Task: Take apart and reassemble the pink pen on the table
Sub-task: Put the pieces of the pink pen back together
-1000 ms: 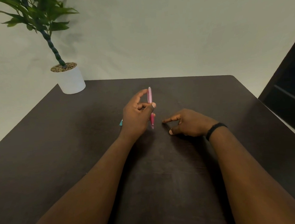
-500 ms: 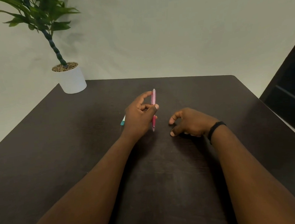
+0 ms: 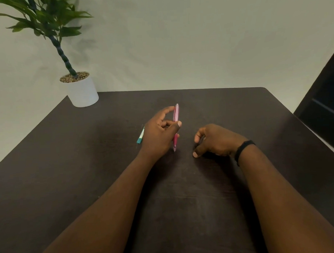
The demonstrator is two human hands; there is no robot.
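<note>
The pink pen [image 3: 176, 117] stands nearly upright, tip down near the dark table [image 3: 238, 108], its push button at the top. My left hand [image 3: 159, 135] holds it by the middle between thumb and fingers, with the index finger curved beside the upper barrel. My right hand [image 3: 214, 140] rests on the table just right of the pen, fingers curled, thumb on the surface, holding nothing that I can see. A black band sits on that wrist.
A teal pen [image 3: 140, 136] lies on the table just left of my left hand, partly hidden by it. A white pot with a green plant [image 3: 82, 91] stands at the far left corner. A dark panel [image 3: 326, 108] rises beyond the table's right edge.
My right hand has drawn back from the pen and curled its fingers. The pen in my left hand has shifted slightly right and tilted a little.
</note>
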